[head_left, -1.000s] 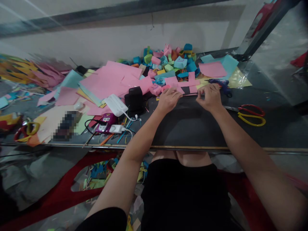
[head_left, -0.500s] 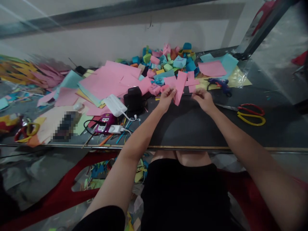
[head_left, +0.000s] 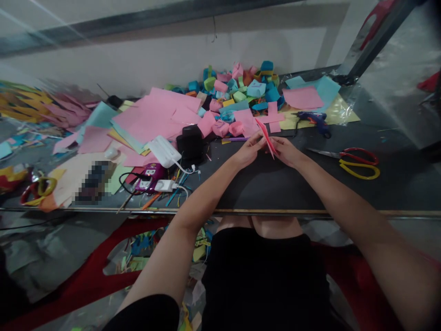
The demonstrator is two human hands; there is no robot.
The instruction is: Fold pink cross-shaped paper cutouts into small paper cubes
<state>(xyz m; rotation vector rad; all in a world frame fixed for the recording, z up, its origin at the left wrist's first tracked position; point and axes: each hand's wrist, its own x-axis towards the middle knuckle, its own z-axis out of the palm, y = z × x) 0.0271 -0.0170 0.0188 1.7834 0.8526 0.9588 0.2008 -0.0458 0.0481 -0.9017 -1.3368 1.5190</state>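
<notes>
A folded piece of pink paper (head_left: 266,138) is held above the dark table, its narrow edge turned toward me. My left hand (head_left: 248,151) pinches it from the left. From the right, the fingers of my right hand (head_left: 283,150) close on the same paper. Behind my left hand lies a thin purple stick (head_left: 237,139), perhaps a pen. Several cut pink pieces (head_left: 274,117) rest just beyond the hands. To the right are scissors (head_left: 360,164) with one red and one yellow handle, and a blue glue gun (head_left: 314,120).
A heap of small folded paper shapes (head_left: 241,89) sits against the wall. Pink sheets (head_left: 161,108) spread across the left, near a black box-like object (head_left: 190,143), a white power bank (head_left: 164,151) and a purple power strip (head_left: 151,177). More scissors (head_left: 38,189) lie far left.
The pink paper, upright in my left hand half a second ago, has turned edge-on and moved slightly right. My right hand, then apart from it, has come in and taken hold.
</notes>
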